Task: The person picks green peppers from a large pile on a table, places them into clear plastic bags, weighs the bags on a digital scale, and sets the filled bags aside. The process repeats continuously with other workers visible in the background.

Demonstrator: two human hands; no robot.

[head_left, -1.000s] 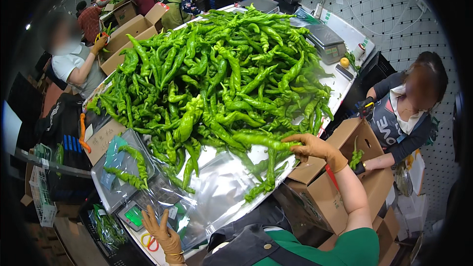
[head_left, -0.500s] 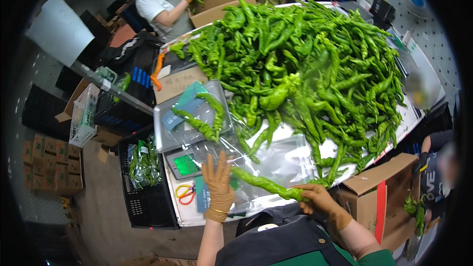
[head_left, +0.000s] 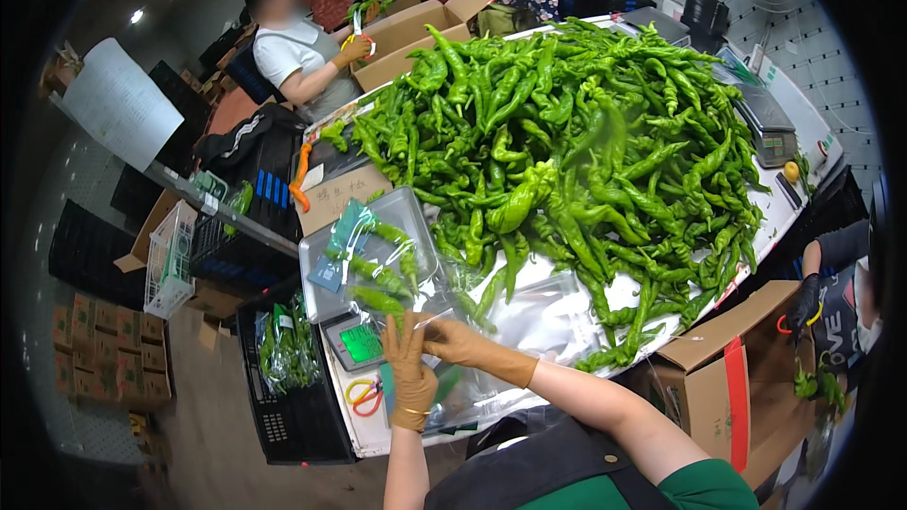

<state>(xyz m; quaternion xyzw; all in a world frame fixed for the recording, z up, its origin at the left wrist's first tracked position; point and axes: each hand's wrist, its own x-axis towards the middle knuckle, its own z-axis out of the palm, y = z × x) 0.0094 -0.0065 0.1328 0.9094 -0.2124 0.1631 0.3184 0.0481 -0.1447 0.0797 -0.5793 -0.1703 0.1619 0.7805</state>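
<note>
My gloved left hand [head_left: 408,373] is raised at the lower edge of a clear bag [head_left: 430,288], its fingers stretched upward against a long green pepper [head_left: 376,300]. My gloved right hand [head_left: 458,345] reaches across beside it, fingers curled; what they grip is hidden behind the left fingers. The bag, with more peppers inside, lies over the metal pan [head_left: 316,274] of a scale, whose green display [head_left: 361,343] is lit below. Red and yellow scissors [head_left: 364,397] lie left of my left hand. A large heap of green peppers [head_left: 567,132] covers the table [head_left: 808,142].
A black crate of bagged peppers [head_left: 283,430] stands at lower left. A co-worker in white [head_left: 293,66] stands across at upper left; another [head_left: 841,264], holding scissors, is at right beside open cardboard boxes [head_left: 699,387]. A pole with paper [head_left: 123,99] rises at left.
My right hand has swung left with a pepper from the heap's front edge to the bag on the scale. My left fingers, spread earlier, are now closer together.
</note>
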